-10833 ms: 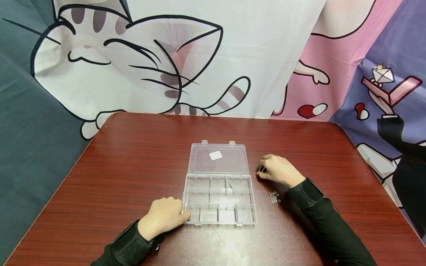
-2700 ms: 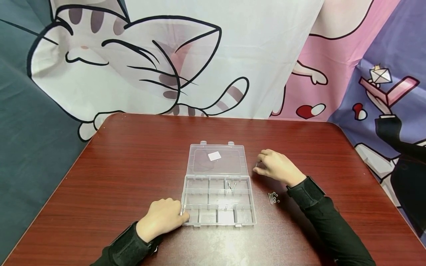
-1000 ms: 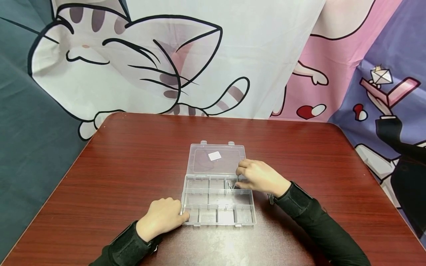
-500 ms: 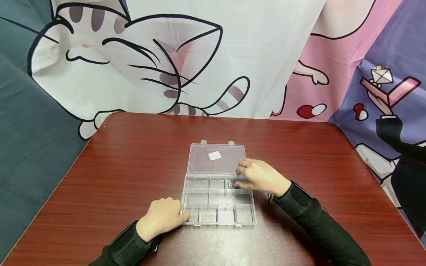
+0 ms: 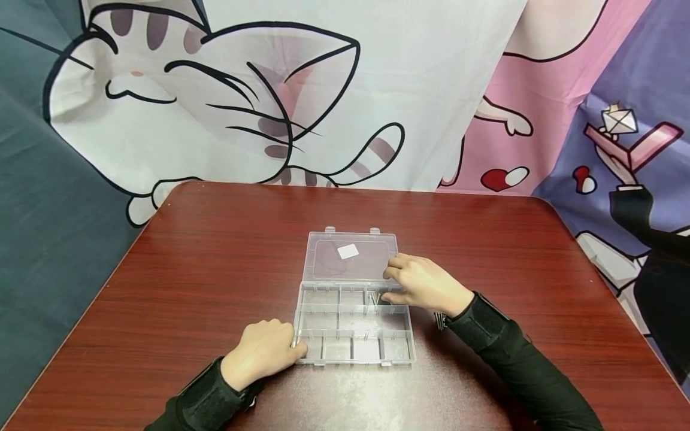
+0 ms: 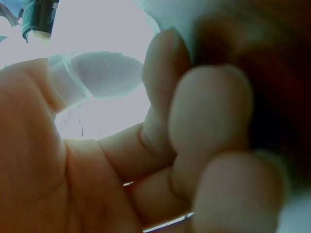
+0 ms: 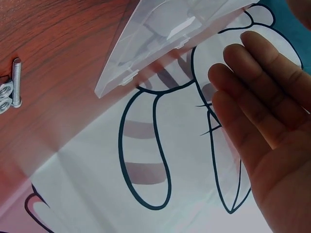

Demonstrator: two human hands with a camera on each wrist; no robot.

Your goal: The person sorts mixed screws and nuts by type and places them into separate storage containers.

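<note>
A clear plastic compartment box (image 5: 354, 363) lies on the table, its lid (image 5: 323, 256) folded back flat. My left hand (image 5: 264, 352) grips the box's near left corner, thumb over the rim; in the left wrist view the thumb (image 6: 109, 75) shows through the clear plastic. Over the back right compartment is my right hand (image 5: 426, 284), thumb and fingers apart. The right wrist view shows its fingers (image 7: 252, 116) extended, with nothing between them. Several silver screws (image 5: 373, 299) lie in that compartment, partly hidden by the right hand.
Right of the box, a small group of screws (image 5: 440, 321) lies on the brown table (image 5: 226, 239), partly covered by the right sleeve. The right wrist view shows a screw (image 7: 16, 85) beside several nuts (image 7: 5, 97). A printed cloth (image 5: 420, 90) hangs behind the table.
My right hand has moved left from the table beside the lid to over the compartment. The thin screw it pinched until half a second ago is let go. The left hand stays put.
</note>
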